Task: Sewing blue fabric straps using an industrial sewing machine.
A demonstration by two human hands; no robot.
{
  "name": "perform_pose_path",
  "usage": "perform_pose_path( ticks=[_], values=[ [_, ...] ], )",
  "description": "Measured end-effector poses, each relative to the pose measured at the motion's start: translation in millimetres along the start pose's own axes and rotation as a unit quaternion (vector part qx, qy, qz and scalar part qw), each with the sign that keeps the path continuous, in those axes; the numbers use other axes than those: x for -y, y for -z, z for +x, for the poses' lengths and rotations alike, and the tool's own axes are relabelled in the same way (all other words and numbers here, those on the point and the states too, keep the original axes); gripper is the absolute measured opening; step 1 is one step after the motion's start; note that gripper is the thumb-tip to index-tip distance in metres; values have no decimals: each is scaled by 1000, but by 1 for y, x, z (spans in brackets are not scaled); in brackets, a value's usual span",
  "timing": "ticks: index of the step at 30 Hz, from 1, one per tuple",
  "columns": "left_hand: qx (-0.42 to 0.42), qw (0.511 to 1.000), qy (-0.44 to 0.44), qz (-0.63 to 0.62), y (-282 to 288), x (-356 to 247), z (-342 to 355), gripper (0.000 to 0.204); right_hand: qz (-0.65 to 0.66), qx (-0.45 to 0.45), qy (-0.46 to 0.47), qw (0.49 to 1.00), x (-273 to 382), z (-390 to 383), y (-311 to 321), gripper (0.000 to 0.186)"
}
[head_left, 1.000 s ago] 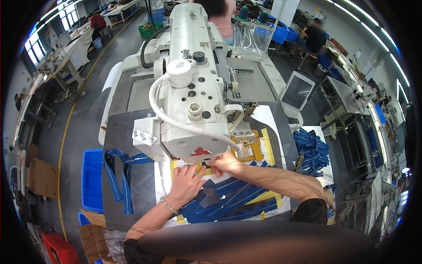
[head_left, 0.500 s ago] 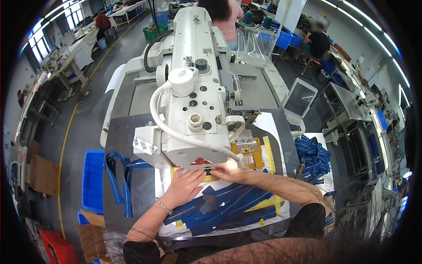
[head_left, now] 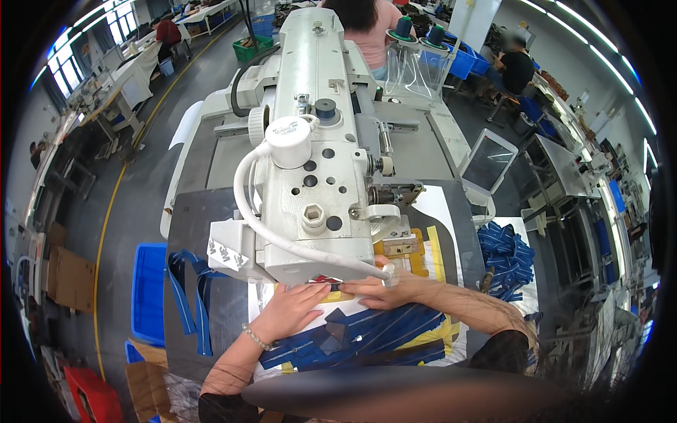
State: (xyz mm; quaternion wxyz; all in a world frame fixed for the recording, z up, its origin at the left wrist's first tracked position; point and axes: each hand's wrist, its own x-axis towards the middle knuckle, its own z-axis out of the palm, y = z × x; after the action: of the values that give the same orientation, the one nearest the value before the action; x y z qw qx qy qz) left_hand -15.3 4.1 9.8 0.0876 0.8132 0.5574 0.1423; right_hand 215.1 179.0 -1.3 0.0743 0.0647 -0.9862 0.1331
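A large white industrial sewing machine (head_left: 317, 247) stands in front of me, its head over both hands. My left hand (head_left: 290, 309) lies flat with fingers stretched out, fingertips at the machine head's lower front edge. Opposite it, my right hand (head_left: 386, 289) reaches in with extended fingers, some partly covered by the head and its white hose (head_left: 310, 252). Between the fingertips shows a small dark piece (head_left: 336, 287) above a yellow strip. Nearer me, blue fabric strips (head_left: 381, 328) with pale lines lie across a white sheet, a dark patch (head_left: 333, 335) on top.
A yellow clamp plate (head_left: 417, 248) sits right of the head. Blue strips (head_left: 199, 296) hang over the table's left side, and a tangled blue pile (head_left: 505, 257) lies right. A blue bin (head_left: 149, 292) stands left, a tablet-like screen (head_left: 488, 161) right. Other people work beyond.
My right hand has drawn slightly closer to me and its fingers lie flatter beside the dark piece. The left fingers have shifted a little. The view has tilted slightly.
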Motion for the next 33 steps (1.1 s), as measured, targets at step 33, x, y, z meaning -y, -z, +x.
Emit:
perform_pose_path(
  ticks=[33],
  values=[
    [-11,999,7,-32,-1,6,-2,47,27,-85,-21,996,72,-6,26,16]
  ],
)
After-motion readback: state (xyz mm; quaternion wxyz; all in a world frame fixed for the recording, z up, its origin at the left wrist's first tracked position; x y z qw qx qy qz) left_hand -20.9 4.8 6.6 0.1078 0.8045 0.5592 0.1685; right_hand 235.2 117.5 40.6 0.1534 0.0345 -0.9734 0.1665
